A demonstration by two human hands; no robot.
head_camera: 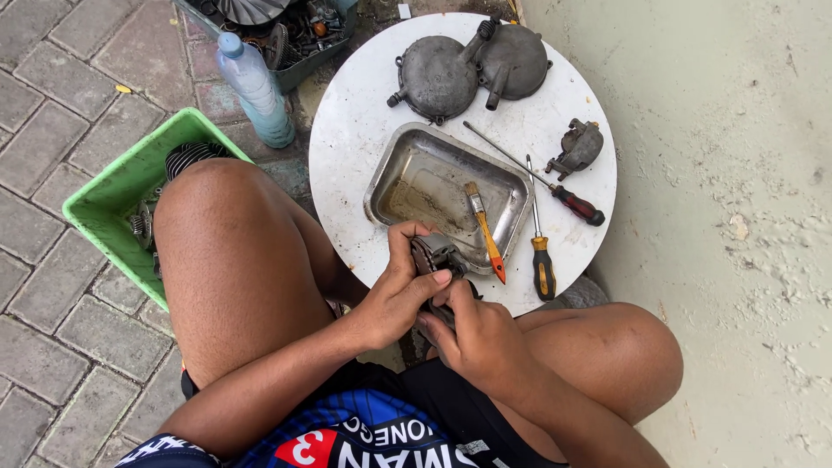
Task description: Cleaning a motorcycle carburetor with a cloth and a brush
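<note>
My left hand and my right hand are both closed around a small dark metal engine part, held at the near edge of a round white table. The part sits just over the near rim of a metal tray that holds brownish liquid. A paintbrush with an orange handle leans on the tray's rim, right beside the part.
Two screwdrivers, a small grey metal part and two round grey engine covers lie on the table. A green bin of parts, a plastic bottle and a dark crate stand at the left.
</note>
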